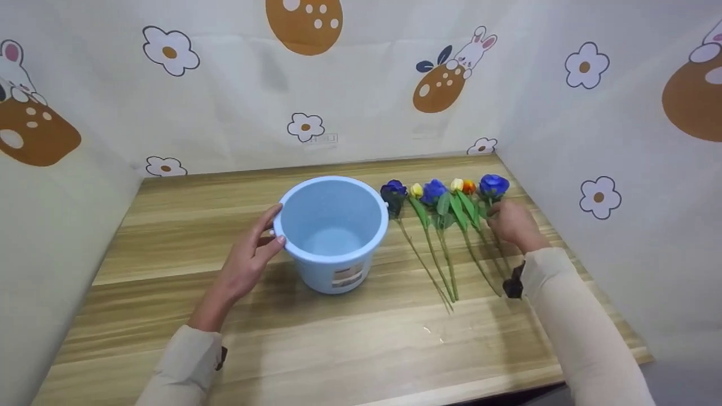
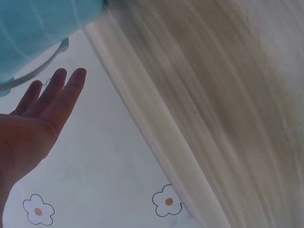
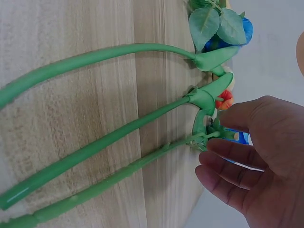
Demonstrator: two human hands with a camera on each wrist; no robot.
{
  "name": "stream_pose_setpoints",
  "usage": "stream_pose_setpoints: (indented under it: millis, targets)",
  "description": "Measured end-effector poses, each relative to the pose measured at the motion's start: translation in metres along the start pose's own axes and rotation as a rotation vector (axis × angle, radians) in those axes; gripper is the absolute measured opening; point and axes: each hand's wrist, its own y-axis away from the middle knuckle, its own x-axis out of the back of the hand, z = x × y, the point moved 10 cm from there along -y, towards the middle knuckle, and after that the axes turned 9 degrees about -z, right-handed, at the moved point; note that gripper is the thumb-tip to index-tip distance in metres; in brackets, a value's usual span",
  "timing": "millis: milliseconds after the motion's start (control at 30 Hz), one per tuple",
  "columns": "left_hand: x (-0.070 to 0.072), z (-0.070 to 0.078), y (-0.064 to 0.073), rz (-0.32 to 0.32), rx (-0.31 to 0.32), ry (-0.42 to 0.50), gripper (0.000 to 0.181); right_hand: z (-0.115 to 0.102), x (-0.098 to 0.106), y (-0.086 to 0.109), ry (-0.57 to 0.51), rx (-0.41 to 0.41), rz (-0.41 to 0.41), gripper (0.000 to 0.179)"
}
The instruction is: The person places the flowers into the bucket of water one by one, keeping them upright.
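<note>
A light blue bucket [image 1: 334, 276] stands upright on the wooden table. At its left rim my left hand [image 1: 248, 259] touches with thumb and fingertips; the fingers look straight in the left wrist view, beside the bucket's wall [image 2: 42, 28] and handle. My right hand [image 1: 514, 224] is at the far-right artificial blue rose [image 1: 494, 185], thumb and index finger pinching its stem below the bloom. The stem [image 3: 109, 179] runs along the table in the right wrist view. Left of that rose lie an orange tulip [image 1: 469, 187] and a white tulip [image 1: 457, 185].
Farther left in the row lie another blue rose [image 1: 434, 192], a yellow tulip [image 1: 416, 190] and a dark blue rose [image 1: 393, 189] near the bucket's right side. Their stems point toward the table's front. Patterned cloth walls [image 1: 225, 113] border the table [image 1: 316, 349] at the back and sides.
</note>
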Motion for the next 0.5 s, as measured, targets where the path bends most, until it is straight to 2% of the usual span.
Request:
stream_pose_setpoints:
  millis: [133,367,500]
  targets:
    - [-0.009,0.003,-0.001,0.015,-0.007,0.020,0.066,0.009,-0.010,-0.001,-0.033,-0.029,-0.057,0.037]
    - [-0.024,0.005,-0.002,0.008,0.010,0.057,0.074,0.017,-0.017,-0.004,-0.025,-0.046,-0.067,0.038]
    - [-0.025,0.004,-0.002,0.027,0.014,0.067,0.073,0.018,-0.021,-0.008,-0.017,-0.048,-0.075,0.038]
